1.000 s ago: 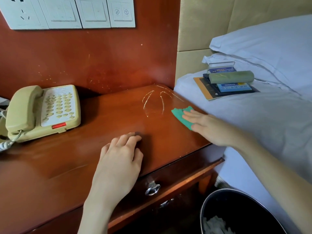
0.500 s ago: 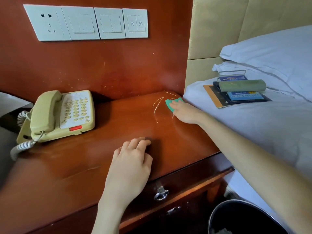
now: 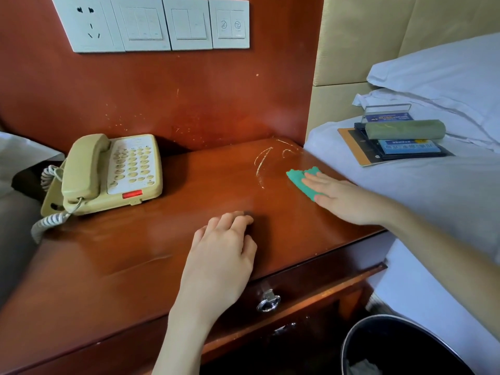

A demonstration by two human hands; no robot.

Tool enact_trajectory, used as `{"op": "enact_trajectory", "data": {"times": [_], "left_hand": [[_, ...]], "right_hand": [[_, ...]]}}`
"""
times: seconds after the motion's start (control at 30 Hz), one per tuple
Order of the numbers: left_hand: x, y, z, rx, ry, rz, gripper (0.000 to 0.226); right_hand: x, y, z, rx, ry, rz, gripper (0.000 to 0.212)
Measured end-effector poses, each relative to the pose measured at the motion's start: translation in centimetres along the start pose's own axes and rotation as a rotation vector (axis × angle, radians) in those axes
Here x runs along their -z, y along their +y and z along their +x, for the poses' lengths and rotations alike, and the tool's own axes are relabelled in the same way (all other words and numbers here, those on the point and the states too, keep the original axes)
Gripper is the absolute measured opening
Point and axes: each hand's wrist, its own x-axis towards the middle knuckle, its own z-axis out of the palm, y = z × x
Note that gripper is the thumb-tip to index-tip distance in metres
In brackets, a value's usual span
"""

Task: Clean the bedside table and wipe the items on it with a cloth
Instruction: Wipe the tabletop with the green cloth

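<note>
Hands of a person are working across a glossy reddish-brown wooden bedside table (image 3: pixel 167 255) in the head view. The right hand (image 3: pixel 343 197) is lying flat with straight fingers, pressing a small green cloth (image 3: pixel 300 178) onto the table's right rear area, just beside pale curved streaks (image 3: pixel 261 163) on the wood. The left hand (image 3: pixel 224 255) is resting palm down near the front edge, fingers loosely bent and holding nothing. A beige corded telephone (image 3: pixel 111 174) is sitting at the left rear. Booklets and a rolled olive-green item (image 3: pixel 404 129) are lying on the white bed (image 3: pixel 433 190) to the right.
</note>
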Motion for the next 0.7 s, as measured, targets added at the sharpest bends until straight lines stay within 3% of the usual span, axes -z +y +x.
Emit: {"op": "enact_trajectory", "data": {"times": [0.37,0.7], "left_hand": [[-0.1,-0.1,0.1,0.009,0.008,-0.035,0.036],[-0.3,0.0,0.2,0.025,0.044,-0.037,0.033]], "right_hand": [[1.4,1.0,10.2,-0.282,0.073,-0.034,0.05],[1.5,-2.1,14.9,-0.282,0.103,0.012,0.049]]}}
